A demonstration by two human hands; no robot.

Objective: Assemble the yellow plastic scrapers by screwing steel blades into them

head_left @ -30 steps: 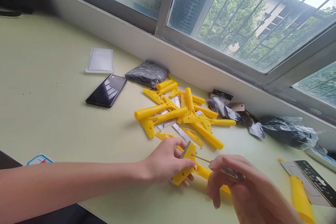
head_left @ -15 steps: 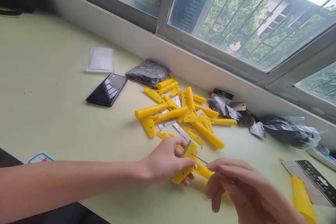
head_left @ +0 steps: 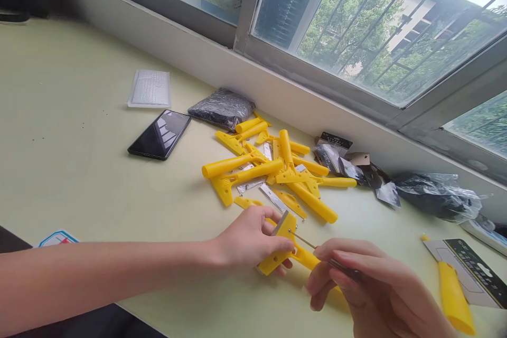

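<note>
Yellow plastic T-shaped scraper (head_left: 304, 256) is the star here, sitting near middle over a big pale green tabletop (head_left: 166, 206); can't tell if its handle touches down. Far side of it there's a messy pile of yellow plastic scraper parts (head_left: 257, 170). Left hand (head_left: 253, 237) has the head gripped, thumb over the top, fingers tucked underneath. Handle's long axis runs off toward the near right, passing behind the fingers of the right hand (head_left: 368, 274). That one's pinching a slim metal screwdriver (head_left: 304, 240), whose shaft slants far-left to a tiny metal screw (head_left: 290, 230) at the far end of the head. Tip looks lined up, but it's too small to say if it's seated. Funny thing: the left thumb's actually nearer that screw than any right finger.
</note>
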